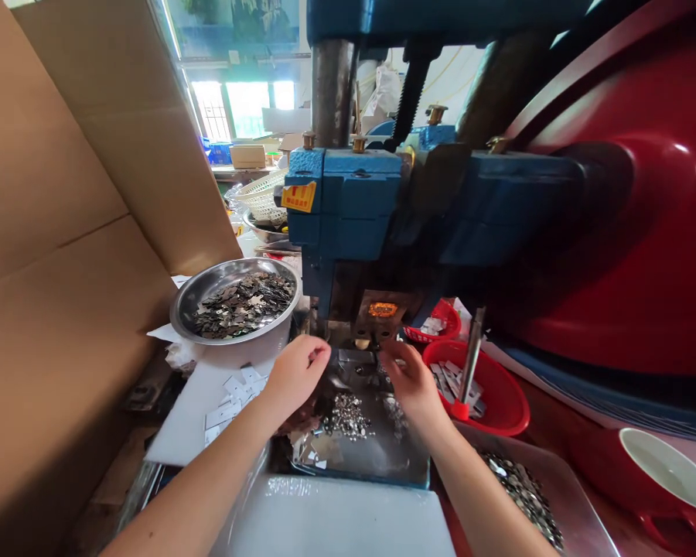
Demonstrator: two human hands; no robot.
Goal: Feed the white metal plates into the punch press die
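Observation:
My left hand [299, 373] is at the left of the press's die, thumb and fingers closed in a pinch; anything between the fingertips is too small or hidden. On the other side, my right hand [411, 381] reaches in with curled fingers, the tips in shadow by the tooling, and I cannot make out what they hold. Between both hands is the metal die block [356, 363], under the press head [383, 313]. A heap of small shiny metal pieces [349, 418] lies on the dark press bed [383, 458] in front of it.
A steel bowl [177, 316] of flat metal parts stands left, near white-and-silver strips [232, 406]. Right are a red basket [519, 410] holding strips, a metal tray [583, 495] of small parts and a red mug [620, 472]. A large red flywheel [615, 255] and cardboard [63, 255] flank me.

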